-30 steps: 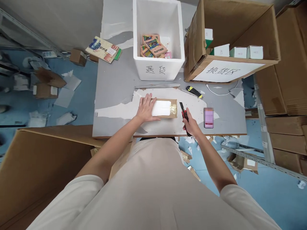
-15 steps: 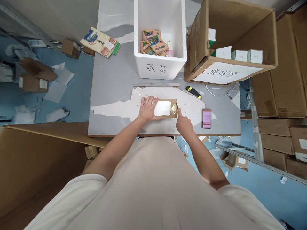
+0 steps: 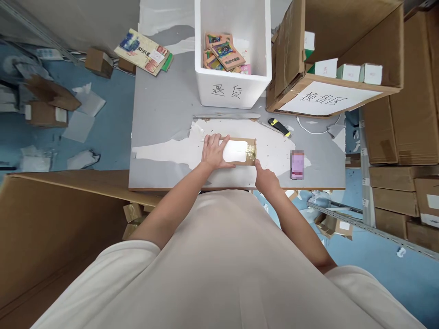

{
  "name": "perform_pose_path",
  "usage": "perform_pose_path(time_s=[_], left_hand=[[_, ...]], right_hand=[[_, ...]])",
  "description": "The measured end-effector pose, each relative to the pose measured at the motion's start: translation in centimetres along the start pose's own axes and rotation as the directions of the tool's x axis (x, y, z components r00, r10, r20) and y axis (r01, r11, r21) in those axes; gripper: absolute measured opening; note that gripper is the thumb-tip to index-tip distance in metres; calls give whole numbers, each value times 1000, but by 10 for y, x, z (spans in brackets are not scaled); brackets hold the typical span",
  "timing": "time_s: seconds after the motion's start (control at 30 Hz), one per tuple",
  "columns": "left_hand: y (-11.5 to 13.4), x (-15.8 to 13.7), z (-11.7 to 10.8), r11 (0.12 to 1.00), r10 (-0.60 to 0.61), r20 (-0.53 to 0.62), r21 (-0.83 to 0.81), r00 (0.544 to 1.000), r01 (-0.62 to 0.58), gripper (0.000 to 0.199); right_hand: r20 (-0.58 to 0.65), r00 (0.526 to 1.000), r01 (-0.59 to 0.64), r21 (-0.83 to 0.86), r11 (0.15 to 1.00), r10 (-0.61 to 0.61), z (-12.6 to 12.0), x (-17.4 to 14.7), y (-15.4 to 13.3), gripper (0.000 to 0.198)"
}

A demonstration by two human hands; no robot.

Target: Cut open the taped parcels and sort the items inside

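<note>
A small flat cardboard box (image 3: 251,146) with a white label and shiny tape at its right end lies on the table. My left hand (image 3: 214,151) grips its left part from above, fingers across the top and thumb along the near edge. At the box's lower right corner is my right hand (image 3: 267,179), curled closed with the index finger pointing at the end; whatever it holds is hidden. A black-and-yellow utility knife (image 3: 279,127) lies beyond the box to the right. A phone (image 3: 297,165) with a pink screen rests to the right of my right hand.
A white foam bin (image 3: 233,93) holding small card packs stands at the back. Right of it is a large carton (image 3: 329,98) with several white-and-green boxes. A printed envelope (image 3: 142,50) lies back left. Another big open carton (image 3: 61,237) stands left, below the table edge.
My right hand has slid toward me along the box's right end, from mid-edge to the near corner. A thin dark tip seen there before no longer shows. My left hand stays on the box.
</note>
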State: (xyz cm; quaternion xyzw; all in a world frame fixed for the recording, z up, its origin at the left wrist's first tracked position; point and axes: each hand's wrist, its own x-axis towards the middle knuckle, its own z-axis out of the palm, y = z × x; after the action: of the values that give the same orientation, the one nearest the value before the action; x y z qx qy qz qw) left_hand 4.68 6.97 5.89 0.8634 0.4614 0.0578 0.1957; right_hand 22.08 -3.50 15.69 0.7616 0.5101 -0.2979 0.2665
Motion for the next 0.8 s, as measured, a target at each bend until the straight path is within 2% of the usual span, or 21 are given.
perform_pose_path(time_s=[0.13, 0.23, 0.4, 0.57, 0.67, 0.8], left_hand=[[1, -1, -1, 1000, -6, -6, 6, 1000, 6, 118], [1, -2, 0, 1000, -8, -9, 16, 1000, 8, 118], [-2, -2, 3, 1000, 11, 8, 20, 1000, -11, 124], [-5, -2, 4, 1000, 27, 21, 5, 999, -27, 126], [-9, -4, 6, 998, 57, -37, -19, 998, -58, 114], [-18, -16, 10, 995, 95, -95, -17, 991, -97, 84]], right_hand=[[66, 997, 46, 43, 998, -48, 5, -2, 8, 72], [49, 996, 73, 69, 995, -76, 16, -5, 18, 65], [-49, 996, 74, 107, 991, -69, 25, -21, 34, 59], [-273, 962, 76, 232, 970, -10, 39, -17, 47, 65], [-316, 948, 62, 310, 949, 41, 53, 0, 49, 70], [-286, 954, 24, 380, 925, 92, 64, 23, 55, 77]])
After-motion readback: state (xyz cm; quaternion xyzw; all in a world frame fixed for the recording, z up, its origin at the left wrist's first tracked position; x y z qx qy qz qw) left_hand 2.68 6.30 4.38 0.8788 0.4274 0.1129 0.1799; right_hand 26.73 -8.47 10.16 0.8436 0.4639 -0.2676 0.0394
